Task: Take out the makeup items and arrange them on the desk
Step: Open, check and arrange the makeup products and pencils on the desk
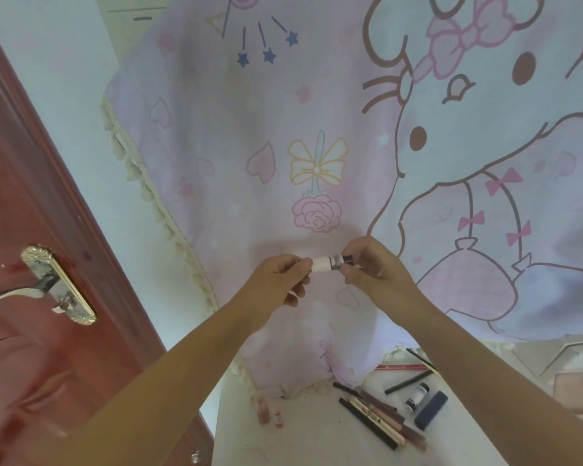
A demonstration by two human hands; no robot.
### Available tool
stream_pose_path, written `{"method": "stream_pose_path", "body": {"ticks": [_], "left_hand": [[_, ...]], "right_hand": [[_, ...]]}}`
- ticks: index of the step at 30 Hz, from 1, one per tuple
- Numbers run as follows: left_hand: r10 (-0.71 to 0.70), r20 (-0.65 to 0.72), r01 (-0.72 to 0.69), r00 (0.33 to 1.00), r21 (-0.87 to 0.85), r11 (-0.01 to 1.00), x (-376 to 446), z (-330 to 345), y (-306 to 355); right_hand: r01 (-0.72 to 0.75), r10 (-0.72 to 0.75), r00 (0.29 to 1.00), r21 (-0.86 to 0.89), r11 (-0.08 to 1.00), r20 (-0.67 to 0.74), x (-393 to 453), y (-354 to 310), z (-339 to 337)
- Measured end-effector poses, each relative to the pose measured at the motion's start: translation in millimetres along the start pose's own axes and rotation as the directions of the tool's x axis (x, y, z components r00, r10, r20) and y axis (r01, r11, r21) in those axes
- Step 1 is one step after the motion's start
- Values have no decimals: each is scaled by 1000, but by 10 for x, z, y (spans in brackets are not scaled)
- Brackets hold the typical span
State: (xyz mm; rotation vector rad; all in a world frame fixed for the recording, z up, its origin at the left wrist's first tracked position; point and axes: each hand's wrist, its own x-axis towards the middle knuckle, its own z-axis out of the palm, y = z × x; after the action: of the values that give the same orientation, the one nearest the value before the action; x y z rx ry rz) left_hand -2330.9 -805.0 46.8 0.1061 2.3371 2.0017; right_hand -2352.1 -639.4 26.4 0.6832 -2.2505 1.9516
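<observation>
Each grip, left hand (281, 276) and right hand (372, 268), pinches a small, half-hidden tube (330, 263).

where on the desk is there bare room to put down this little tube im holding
Both hands, left hand and right hand, hold the small tube. On the desk, bare patches lie between the pink bottles and the pencils, and nearer you below them. Crowded: right side, around the white bottle and dark blue case.

Pale pink cloth (249, 146) printed with hearts, stars, bows, a rose and a white cartoon cat; red-brown door (31, 230) at 9 o'clock; navy case (430, 409) at 5 o'clock.
</observation>
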Motion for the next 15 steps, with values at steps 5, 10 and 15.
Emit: {"method": "stream_pose_path", "body": {"ticks": [5, 10, 15], "left_hand": [[-8, -15, 8, 1000, -25, 1000, -70, 16, -195], [-52, -20, 52, 998, 4, 999, -157, 15, -376], [-163, -48, 160, 985, -59, 985, -220, -16, -507]], "right_hand": [[-232, 221, 967, 74, 970, 125, -86, 12, 7], [-81, 104, 984, -151, 985, 148, -153, 186, 60], [-156, 175, 951, -95, 983, 256, -214, 298, 140]]}}
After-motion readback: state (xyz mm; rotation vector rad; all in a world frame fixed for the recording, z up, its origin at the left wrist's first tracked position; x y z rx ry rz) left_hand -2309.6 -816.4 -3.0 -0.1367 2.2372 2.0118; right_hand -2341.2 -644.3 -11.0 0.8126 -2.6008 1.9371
